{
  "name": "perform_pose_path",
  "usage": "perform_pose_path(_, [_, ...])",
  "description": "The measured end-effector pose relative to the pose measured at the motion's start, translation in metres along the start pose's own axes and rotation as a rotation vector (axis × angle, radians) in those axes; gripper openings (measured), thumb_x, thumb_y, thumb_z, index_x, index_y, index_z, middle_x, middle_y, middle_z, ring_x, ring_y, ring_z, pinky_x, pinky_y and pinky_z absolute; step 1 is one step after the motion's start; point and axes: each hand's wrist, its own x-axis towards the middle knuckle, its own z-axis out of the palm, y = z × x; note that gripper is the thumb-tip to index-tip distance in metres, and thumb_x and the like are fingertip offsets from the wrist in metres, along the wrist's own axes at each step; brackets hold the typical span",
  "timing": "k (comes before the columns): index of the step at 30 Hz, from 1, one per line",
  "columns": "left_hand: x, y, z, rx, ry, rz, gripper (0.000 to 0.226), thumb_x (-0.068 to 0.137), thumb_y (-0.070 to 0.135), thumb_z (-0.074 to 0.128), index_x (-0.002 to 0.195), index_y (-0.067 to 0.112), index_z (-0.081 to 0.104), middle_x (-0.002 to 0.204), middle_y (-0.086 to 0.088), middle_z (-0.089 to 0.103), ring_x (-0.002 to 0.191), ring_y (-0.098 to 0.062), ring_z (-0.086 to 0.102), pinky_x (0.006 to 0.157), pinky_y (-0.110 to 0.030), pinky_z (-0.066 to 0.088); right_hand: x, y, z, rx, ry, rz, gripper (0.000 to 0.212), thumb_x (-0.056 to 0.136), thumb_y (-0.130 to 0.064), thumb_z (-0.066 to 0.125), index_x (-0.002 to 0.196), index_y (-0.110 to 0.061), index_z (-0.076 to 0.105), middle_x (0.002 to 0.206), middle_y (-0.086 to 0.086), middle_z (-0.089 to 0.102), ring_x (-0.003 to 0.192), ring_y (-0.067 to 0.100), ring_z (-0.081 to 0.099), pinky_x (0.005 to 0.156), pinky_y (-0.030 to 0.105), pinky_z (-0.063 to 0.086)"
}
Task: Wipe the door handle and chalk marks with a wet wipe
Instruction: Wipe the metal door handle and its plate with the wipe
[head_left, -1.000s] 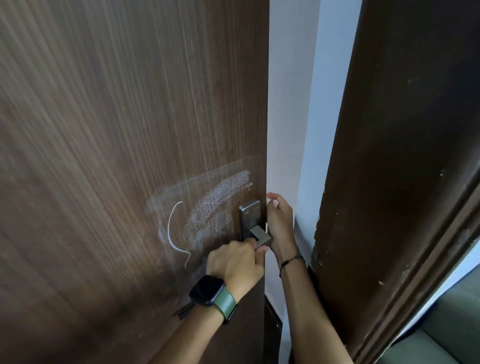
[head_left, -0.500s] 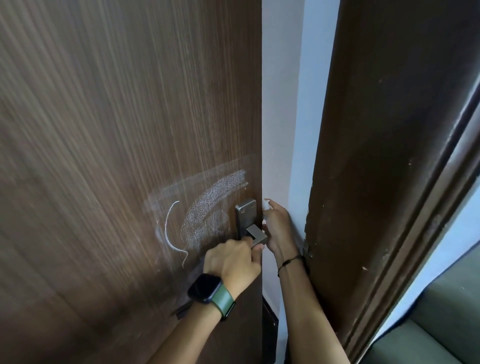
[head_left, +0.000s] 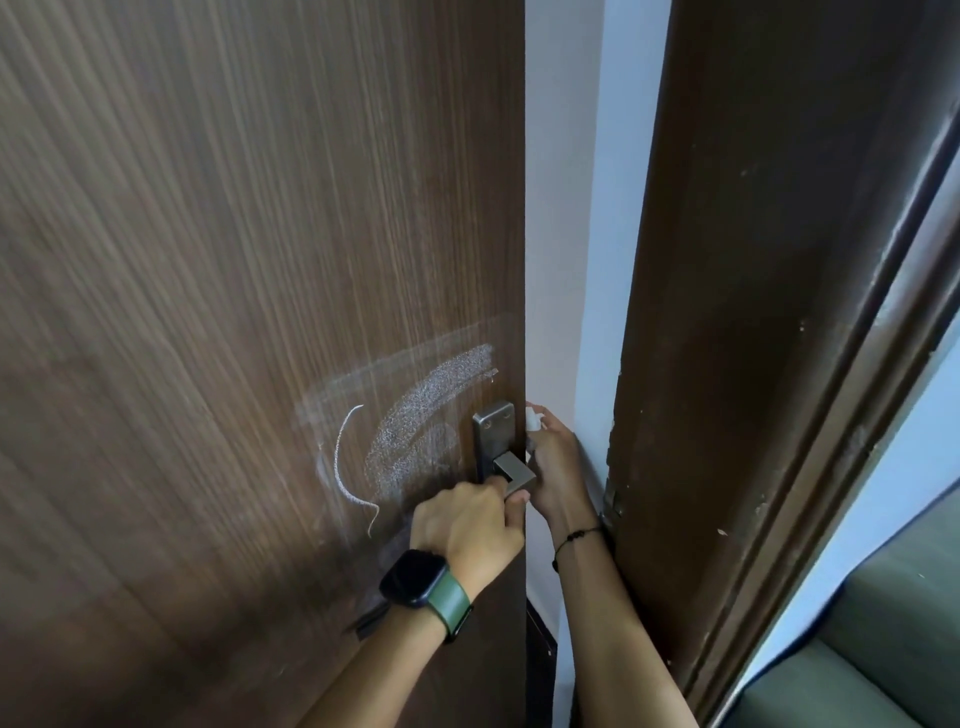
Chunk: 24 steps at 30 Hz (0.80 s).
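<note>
The head view, the only one, looks down along a dark wood-grain door (head_left: 208, 260) standing ajar, with the brown door frame (head_left: 753, 312) at three o'clock and a strip of pale wall between them. The metal door handle (head_left: 506, 470) sits near the door's edge, a little below the middle of the picture. The left hand (head_left: 465, 525), with a watch (head_left: 415, 578) on a green strap at the wrist, comes in from six o'clock and is closed on the lever from below, fingers wrapped under it. The right hand (head_left: 553, 467) reaches round the door's edge, just at three o'clock of the handle, pinched shut on a white wet wipe (head_left: 532, 418), of which only a small bunch shows above the fingers. Whether the wipe touches the far side of the handle cannot be told, since the door hides it. At nine to eleven o'clock of the handle the chalk marks (head_left: 415, 415) are plain: a thick grainy band, a thin curved line and fainter smears around them. By my reading the handle is being dealt with now, and the chalk remains to be wiped.
</note>
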Motion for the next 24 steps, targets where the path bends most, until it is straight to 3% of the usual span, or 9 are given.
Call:
perform_pose_path(3, [-0.001,0.0,-0.001,-0.005,-0.004,0.003,0.035,0.089,0.049,0.031,0.09,0.022,0.053,0.087,-0.008,0.071,0.079,-0.033,0.066,0.057,-0.03,0.035,0.003,-0.005,0.005,-0.039,0.052,0.003,0.024,0.094,-0.005,0.041,0.091,-0.009,0.065,0.075,0.004,0.067,0.057,0.01,0.064,0.045,0.016,0.046])
perform_pose_path(9, [-0.004,0.002,0.003,-0.042,0.001,0.001,0.035,0.089,0.049,0.031,0.092,0.022,0.053,0.087,-0.009,0.07,0.079,-0.034,0.066,0.056,-0.031,0.034,0.008,0.001,0.005,-0.072,0.095,-0.055,0.039,0.093,-0.005,0.042,0.063,-0.02,0.062,0.053,-0.009,0.062,0.049,0.005,0.058,0.041,0.013,0.042])
perform_pose_path(13, [-0.004,0.0,0.004,-0.066,0.002,-0.005,0.035,0.09,0.049,0.032,0.095,0.022,0.053,0.09,-0.011,0.07,0.083,-0.036,0.065,0.058,-0.032,0.034,0.007,0.0,0.003,-0.009,-0.018,-0.033,0.015,0.094,-0.019,0.05,0.089,-0.014,0.063,0.078,0.0,0.07,0.073,0.013,0.065,0.061,0.025,0.05])
perform_pose_path(17, [-0.004,0.0,0.003,-0.07,-0.007,-0.004,0.035,0.09,0.048,0.032,0.095,0.021,0.053,0.091,-0.011,0.07,0.083,-0.036,0.065,0.058,-0.033,0.034,0.011,-0.004,0.009,-0.075,0.05,-0.055,0.027,0.092,-0.01,0.049,0.069,-0.017,0.062,0.059,-0.008,0.067,0.062,0.012,0.06,0.048,0.018,0.046])
perform_pose_path(20, [-0.004,0.001,0.002,-0.074,-0.03,-0.004,0.035,0.09,0.048,0.032,0.092,0.02,0.053,0.091,-0.011,0.07,0.083,-0.036,0.065,0.058,-0.033,0.034,0.013,-0.005,0.012,-0.07,0.125,-0.056,0.033,0.09,-0.007,0.048,0.061,-0.017,0.062,0.051,-0.01,0.064,0.057,0.011,0.057,0.049,0.019,0.044])
perform_pose_path(24, [-0.004,0.001,0.002,-0.098,-0.058,-0.007,0.034,0.09,0.048,0.033,0.091,0.021,0.053,0.091,-0.01,0.07,0.083,-0.035,0.065,0.058,-0.032,0.035,0.011,0.006,0.002,-0.001,0.082,0.002,0.023,0.093,-0.023,0.047,0.077,-0.016,0.063,0.072,0.001,0.066,0.067,0.014,0.061,0.057,0.026,0.046])
